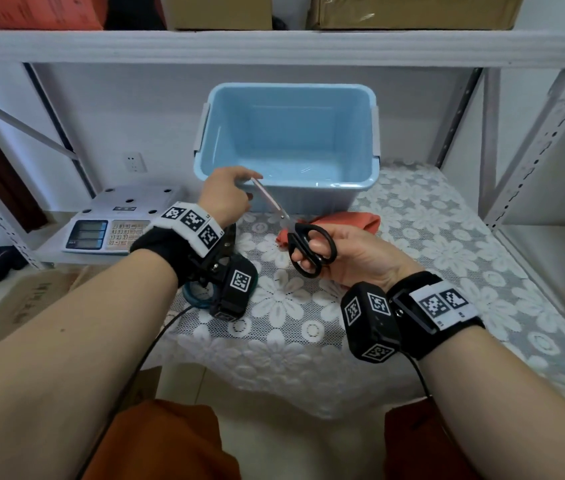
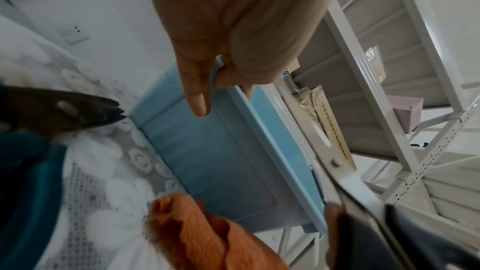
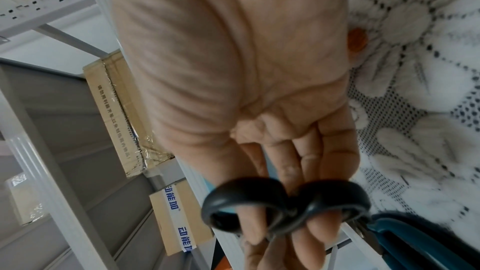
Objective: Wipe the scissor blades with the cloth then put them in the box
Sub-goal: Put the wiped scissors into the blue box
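Black-handled scissors (image 1: 274,206) hang above the lace-covered table, blades together and pointing up-left toward the near rim of the light blue box (image 1: 308,185). My right hand (image 1: 310,252) grips the handles (image 3: 246,192), fingers through the loops. At the blade tip, my left hand (image 1: 244,187) pinches the metal just in front of the box's front left corner. From the left wrist the blade (image 2: 337,161) runs out from under the thumb, across the box wall (image 2: 221,161). The orange cloth (image 1: 350,221) lies crumpled on the table below the scissors, against the box (image 2: 194,233); neither hand touches it.
Teal-handled pliers (image 1: 198,296) lie on the table under my left wrist (image 2: 78,108). A white scale with a keypad (image 1: 111,226) sits on a lower shelf at left. A shelf board (image 1: 274,46) carrying cardboard boxes runs overhead. Metal uprights (image 1: 533,150) flank the right side.
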